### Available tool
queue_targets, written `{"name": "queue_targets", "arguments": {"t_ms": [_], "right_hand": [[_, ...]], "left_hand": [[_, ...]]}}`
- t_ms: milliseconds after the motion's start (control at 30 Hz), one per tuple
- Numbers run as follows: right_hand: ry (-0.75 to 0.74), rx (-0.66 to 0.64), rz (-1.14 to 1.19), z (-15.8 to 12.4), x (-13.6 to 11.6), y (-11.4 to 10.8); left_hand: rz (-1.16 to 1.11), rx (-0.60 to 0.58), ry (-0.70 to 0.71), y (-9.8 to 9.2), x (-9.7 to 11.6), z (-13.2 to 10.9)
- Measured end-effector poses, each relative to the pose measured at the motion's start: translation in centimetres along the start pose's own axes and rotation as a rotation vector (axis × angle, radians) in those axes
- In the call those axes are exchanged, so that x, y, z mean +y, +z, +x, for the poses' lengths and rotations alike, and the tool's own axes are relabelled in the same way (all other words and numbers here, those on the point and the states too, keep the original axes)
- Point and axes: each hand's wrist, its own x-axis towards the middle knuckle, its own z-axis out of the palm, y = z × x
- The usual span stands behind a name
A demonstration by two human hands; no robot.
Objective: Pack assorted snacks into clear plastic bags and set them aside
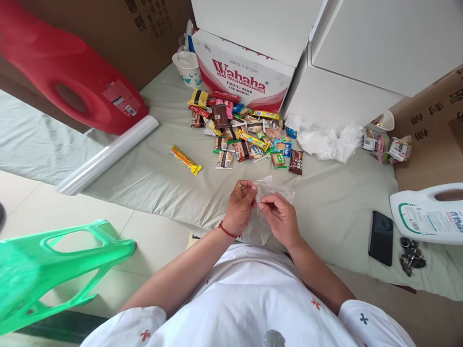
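Both my hands are pinched on a thin clear plastic bag [270, 189] held in front of my chest, over the pale green sheet [152, 168]. My left hand [239, 207], with a red string at the wrist, grips the bag's left edge. My right hand [280, 217] pinches its right edge, fingers curled. A pile of small wrapped snacks [246, 130] lies on the sheet beyond my hands. One yellow-orange snack bar [185, 160] lies apart to the left of the pile.
A Wahaha carton [246, 72] and white boxes [361, 53] stand behind the snacks. There is a red jug [68, 82], a film roll [108, 154] and a green stool [54, 270] on the left. Crumpled plastic [329, 142], a white jug [427, 214], a phone [381, 237] and keys [411, 255] lie on the right.
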Motion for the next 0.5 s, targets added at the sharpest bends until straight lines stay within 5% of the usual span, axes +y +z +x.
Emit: {"name": "queue_targets", "arguments": {"t_ms": [300,400,500], "right_hand": [[0.239,0.039,0.443,-0.9,1.0,-1.1],[0.126,0.096,0.234,-1.0,0.7,-1.5],[-0.078,0.114,-0.081,-1.1,0.2,-1.6]], "left_hand": [[-0.023,-0.013,0.012,-1.1,0.5,-0.1],[0.062,-0.035,0.039,-1.3,0.9,-0.8],[0.207,-0.21,-0.036,-1.3,1.1,-2.0]]}}
